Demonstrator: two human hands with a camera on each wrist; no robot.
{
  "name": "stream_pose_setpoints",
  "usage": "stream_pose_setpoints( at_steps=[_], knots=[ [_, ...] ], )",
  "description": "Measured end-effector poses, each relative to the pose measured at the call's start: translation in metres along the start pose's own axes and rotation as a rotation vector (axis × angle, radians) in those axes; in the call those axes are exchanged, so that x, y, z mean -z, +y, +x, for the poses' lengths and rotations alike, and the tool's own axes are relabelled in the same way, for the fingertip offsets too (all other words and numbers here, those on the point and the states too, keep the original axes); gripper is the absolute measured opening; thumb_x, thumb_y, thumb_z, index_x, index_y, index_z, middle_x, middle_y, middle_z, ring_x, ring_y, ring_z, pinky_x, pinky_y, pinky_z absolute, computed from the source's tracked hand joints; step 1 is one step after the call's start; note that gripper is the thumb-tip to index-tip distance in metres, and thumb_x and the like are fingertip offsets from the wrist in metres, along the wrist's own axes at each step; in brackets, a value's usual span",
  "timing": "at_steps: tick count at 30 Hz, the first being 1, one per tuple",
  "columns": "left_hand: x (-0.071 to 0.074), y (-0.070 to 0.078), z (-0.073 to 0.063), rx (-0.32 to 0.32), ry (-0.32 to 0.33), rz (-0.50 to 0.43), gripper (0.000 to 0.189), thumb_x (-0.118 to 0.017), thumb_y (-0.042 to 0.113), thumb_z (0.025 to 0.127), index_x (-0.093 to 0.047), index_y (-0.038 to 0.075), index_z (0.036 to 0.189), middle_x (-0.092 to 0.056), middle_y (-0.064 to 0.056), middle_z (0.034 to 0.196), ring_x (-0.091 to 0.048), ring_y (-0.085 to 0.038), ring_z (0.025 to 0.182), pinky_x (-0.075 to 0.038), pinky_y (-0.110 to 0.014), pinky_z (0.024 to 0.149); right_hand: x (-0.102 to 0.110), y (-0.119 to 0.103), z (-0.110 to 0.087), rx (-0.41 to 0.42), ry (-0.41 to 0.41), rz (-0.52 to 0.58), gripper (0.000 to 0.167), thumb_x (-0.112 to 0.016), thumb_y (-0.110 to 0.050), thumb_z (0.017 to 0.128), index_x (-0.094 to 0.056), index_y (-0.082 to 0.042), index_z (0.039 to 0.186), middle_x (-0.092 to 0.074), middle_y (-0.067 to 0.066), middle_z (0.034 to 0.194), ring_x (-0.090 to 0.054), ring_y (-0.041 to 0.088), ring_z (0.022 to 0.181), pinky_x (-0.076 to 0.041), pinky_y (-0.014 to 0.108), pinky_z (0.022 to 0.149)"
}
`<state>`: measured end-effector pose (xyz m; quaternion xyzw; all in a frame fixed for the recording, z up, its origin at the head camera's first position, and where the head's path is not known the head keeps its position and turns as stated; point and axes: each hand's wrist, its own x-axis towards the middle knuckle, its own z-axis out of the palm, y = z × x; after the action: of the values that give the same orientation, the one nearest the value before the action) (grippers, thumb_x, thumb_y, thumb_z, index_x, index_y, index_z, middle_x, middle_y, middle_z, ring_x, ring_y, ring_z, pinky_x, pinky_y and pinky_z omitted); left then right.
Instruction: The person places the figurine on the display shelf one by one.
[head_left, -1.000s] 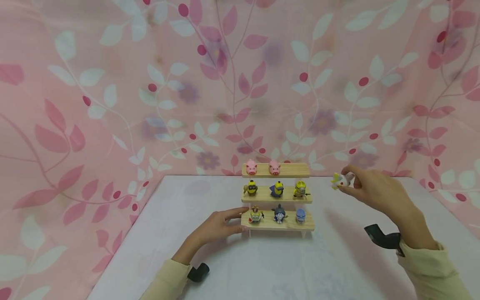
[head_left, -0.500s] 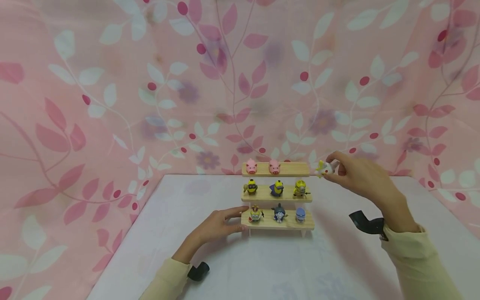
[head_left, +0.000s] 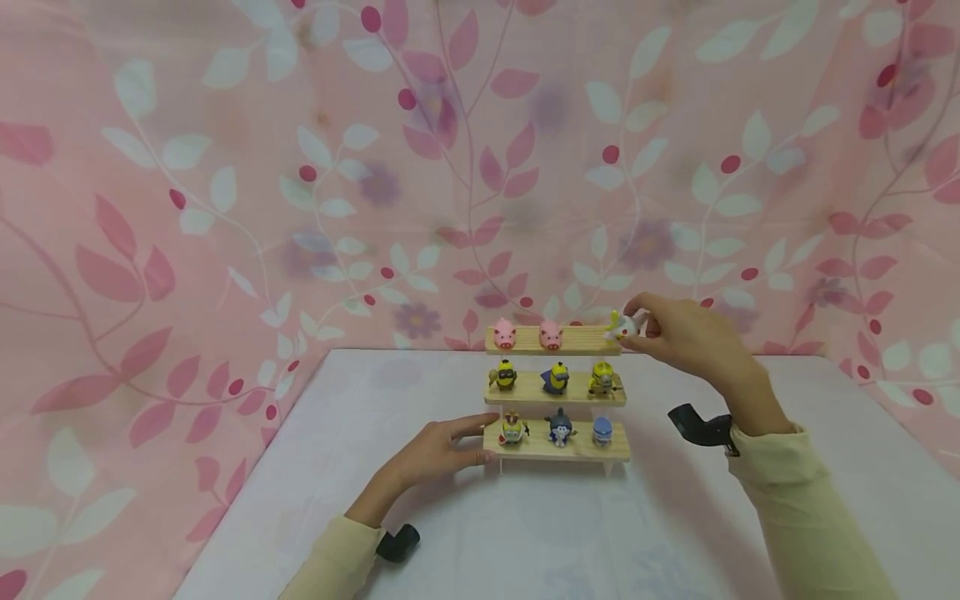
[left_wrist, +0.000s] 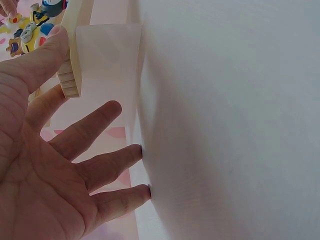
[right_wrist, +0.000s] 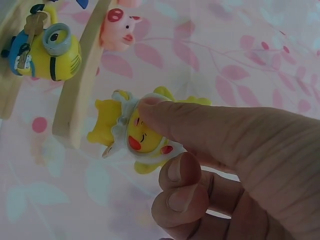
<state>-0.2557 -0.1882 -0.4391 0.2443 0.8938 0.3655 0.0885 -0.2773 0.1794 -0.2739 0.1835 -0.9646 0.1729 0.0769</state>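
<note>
A three-tier wooden display shelf (head_left: 555, 451) stands on the table, lined with small toy figurines. Its bottom board is held at the left end by my left hand (head_left: 442, 454), thumb in front and index finger behind; in the left wrist view the other fingers (left_wrist: 107, 167) spread apart. At the top board's right end, my right hand (head_left: 686, 337) pinches a yellow-and-white figurine (right_wrist: 145, 127) with a round face. Whether this figurine touches the board, I cannot tell. Two pink pig figurines (head_left: 551, 335) sit on that board, left and middle.
The middle board bears three yellow minion figurines (head_left: 556, 379). On the bottom board are a crowned figurine (head_left: 512, 430), a dark-hatted one (head_left: 559, 429) and a blue-capped one (head_left: 602, 431). A pink leaf-patterned cloth (head_left: 480, 167) hangs behind the white table (head_left: 360, 400).
My right hand has carried the yellow-and-white figurine leftward and slightly up, from right of the shelf to the top board's right end. The left hand has stayed on the bottom board.
</note>
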Motion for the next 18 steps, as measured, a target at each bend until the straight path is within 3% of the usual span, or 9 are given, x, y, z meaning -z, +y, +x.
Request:
stream_pose_setpoints(
  at_steps=[18],
  knots=[
    [-0.001, 0.0, 0.0, 0.002, 0.002, 0.003, 0.061, -0.069, 0.055, 0.087, -0.048, 0.043, 0.144, -0.06, 0.003, 0.135, -0.045, -0.025, 0.135, -0.036, -0.057, 0.106, -0.009, -0.002, 0.021, 0.054, -0.052, 0.037, 0.041, -0.076, -0.028, 0.088, -0.062, -0.007, 0.12, -0.061, 0.002, 0.079, -0.052, 0.018, 0.063, -0.042, 0.032, 0.053]
  ],
)
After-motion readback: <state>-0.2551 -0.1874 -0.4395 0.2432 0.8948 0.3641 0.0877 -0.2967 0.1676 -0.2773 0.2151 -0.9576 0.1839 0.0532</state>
